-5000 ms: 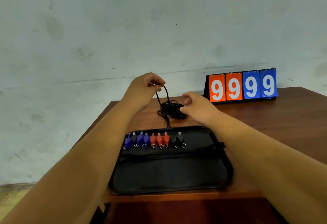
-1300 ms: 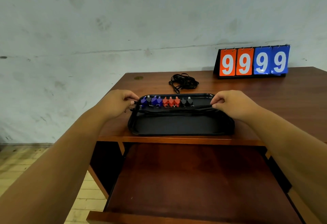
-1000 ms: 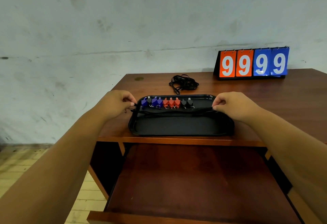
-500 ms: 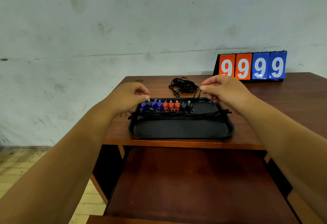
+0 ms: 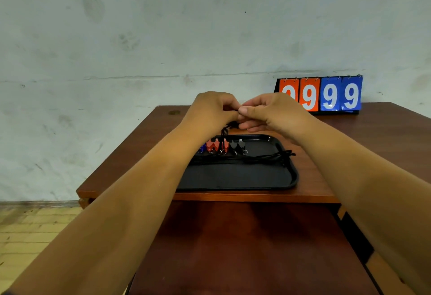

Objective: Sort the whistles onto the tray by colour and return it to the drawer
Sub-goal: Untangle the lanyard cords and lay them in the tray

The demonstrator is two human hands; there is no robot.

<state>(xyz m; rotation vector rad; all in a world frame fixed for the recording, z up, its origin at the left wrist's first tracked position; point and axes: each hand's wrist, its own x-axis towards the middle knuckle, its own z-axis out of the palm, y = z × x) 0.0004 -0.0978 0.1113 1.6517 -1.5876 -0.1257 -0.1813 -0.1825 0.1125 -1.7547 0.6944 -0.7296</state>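
The whistles [image 5: 215,146] sit in a row along the tray's far edge, just below the middle of the frame. Blue is at the left, mostly hidden by our left forearm, then red, then black. We judge them light, hard plastic, each with a small metal ring, so they would slide or tip if the tray [image 5: 294,174] were jolted.

A black cord [image 5: 225,130] rises from the red ones to our hands. It is thin and limp, and a pull on it could drag a whistle out of line. Our left hand [image 5: 210,110] and right hand [image 5: 272,113] meet above the row with fingers curled, both pinching that cord. A bundle [image 5: 268,156] of more cords lies across the tray and hangs over its right rim.

The tray looks stiff and shallow. We would take it by its two short ends and keep it level, once the loose cords are tucked in. It rests on the counter [image 5: 349,145], with the open drawer [image 5: 245,248] filling the lower frame. A scoreboard [image 5: 326,95] stands right of centre against the wall.
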